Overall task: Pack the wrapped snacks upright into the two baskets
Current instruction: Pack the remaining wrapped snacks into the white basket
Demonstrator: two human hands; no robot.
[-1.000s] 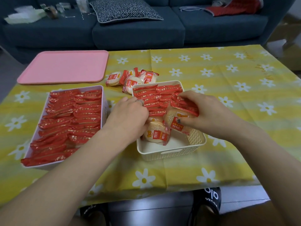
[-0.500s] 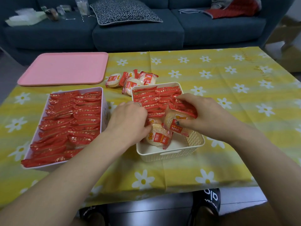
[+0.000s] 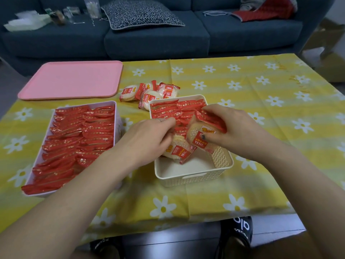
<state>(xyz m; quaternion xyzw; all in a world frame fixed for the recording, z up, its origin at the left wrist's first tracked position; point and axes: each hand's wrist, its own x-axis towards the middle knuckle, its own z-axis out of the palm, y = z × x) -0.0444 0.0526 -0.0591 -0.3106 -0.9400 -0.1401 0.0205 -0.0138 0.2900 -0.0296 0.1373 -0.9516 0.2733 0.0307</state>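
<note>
A pale basket [image 3: 114, 116] on the left is filled edge to edge with red-wrapped snacks [image 3: 78, 135] standing upright. The cream basket [image 3: 222, 161] in the middle holds upright snacks in its far half; its near part is bare. My right hand [image 3: 229, 128] grips a round rice-cracker snack [image 3: 201, 136] by its red top edge, over the basket's right side. My left hand [image 3: 147, 139] reaches into the basket and holds another snack [image 3: 179, 149] that leans against the row. Several loose snacks [image 3: 149, 92] lie behind the cream basket.
A pink tray [image 3: 71, 79] sits at the table's far left. The yellow flowered tablecloth [image 3: 261, 94] covers the table. A dark blue sofa [image 3: 156, 38] with a patterned cushion stands beyond it. My shoes show under the near edge.
Both hands stayed in the cream basket. My right hand lifted and tilted its snack slightly; my left hand shifted a little on the leaning snack.
</note>
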